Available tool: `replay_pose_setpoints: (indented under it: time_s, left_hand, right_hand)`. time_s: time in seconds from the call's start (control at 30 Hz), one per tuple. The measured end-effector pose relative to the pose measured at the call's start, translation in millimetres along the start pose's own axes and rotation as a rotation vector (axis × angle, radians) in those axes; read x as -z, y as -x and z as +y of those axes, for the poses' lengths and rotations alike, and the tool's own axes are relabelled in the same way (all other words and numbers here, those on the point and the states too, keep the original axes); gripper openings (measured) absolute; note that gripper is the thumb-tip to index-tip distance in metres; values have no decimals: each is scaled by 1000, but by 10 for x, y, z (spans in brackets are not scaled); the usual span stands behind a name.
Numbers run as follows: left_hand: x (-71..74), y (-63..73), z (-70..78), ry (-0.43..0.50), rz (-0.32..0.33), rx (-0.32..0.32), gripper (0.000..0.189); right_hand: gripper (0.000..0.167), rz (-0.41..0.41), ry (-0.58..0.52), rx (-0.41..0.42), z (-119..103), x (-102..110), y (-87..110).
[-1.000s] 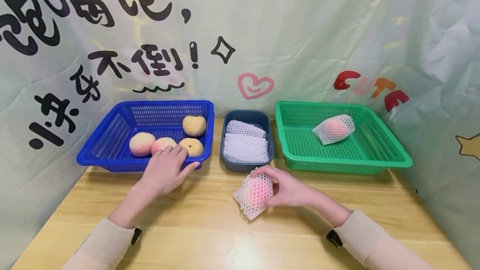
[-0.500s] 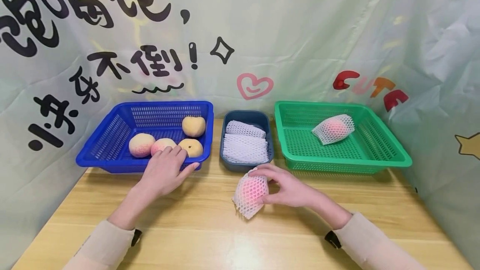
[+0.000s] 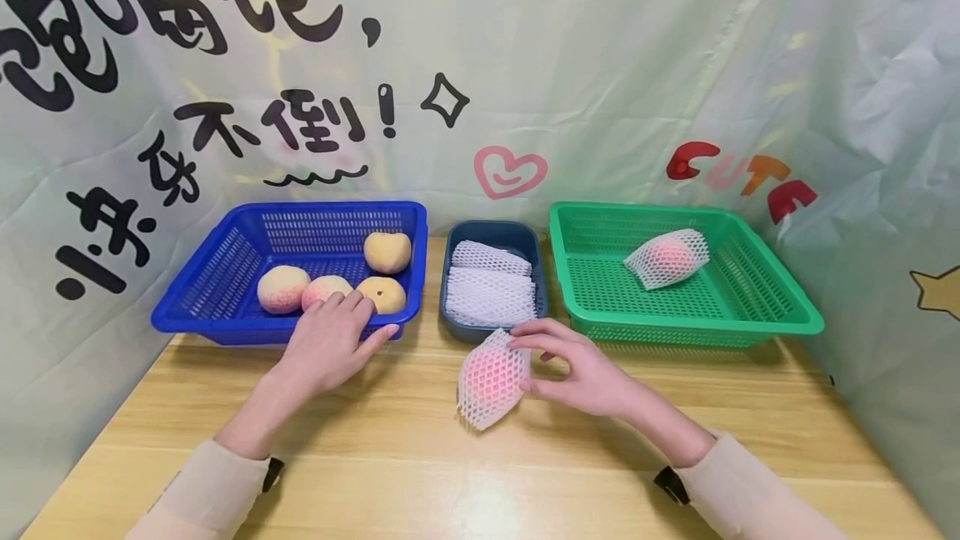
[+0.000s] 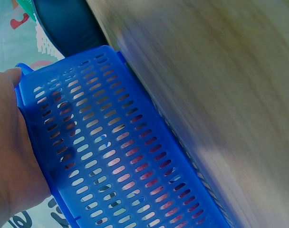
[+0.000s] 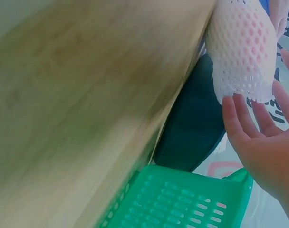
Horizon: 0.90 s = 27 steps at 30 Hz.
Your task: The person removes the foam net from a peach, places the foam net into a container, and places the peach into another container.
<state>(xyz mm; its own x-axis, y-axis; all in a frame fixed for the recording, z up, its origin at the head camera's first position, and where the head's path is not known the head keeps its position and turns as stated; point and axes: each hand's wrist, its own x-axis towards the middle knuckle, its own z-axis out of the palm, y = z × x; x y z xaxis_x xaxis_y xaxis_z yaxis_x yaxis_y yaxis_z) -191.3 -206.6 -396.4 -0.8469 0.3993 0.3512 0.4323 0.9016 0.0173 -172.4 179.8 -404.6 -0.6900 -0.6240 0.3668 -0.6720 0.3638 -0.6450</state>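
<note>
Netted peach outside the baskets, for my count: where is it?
Head view, centre: the netted peach is in front of the dark tub, left of the right hand.

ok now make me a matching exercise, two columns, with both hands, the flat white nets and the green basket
Column one
1. left hand
2. right hand
3. flat white nets
4. green basket

Column two
A. fingertips at a netted peach outside the baskets
B. contains one wrapped fruit
C. rests at the near rim of the blue basket
D. inside the small dark bin

Right pairs: 1-C, 2-A, 3-D, 4-B
</note>
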Motion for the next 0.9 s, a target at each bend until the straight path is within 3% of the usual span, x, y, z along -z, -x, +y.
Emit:
replay_pose_setpoints:
  time_s: [0.33, 0.53, 0.7, 0.9]
  left_hand:
    - [-2, -2, 4, 1, -3, 5, 47]
    - [10, -6, 10, 3, -1, 4, 47]
    - [12, -8, 12, 4, 5, -1, 46]
    - [4, -1, 3, 3, 11, -3, 45]
  right_hand:
    - [39, 239, 63, 109, -55, 117, 32]
    - [40, 399, 181, 140, -47, 286, 74]
    - [38, 470, 359, 105, 33, 452, 174]
    - [46, 420, 578, -36, 139, 649, 325]
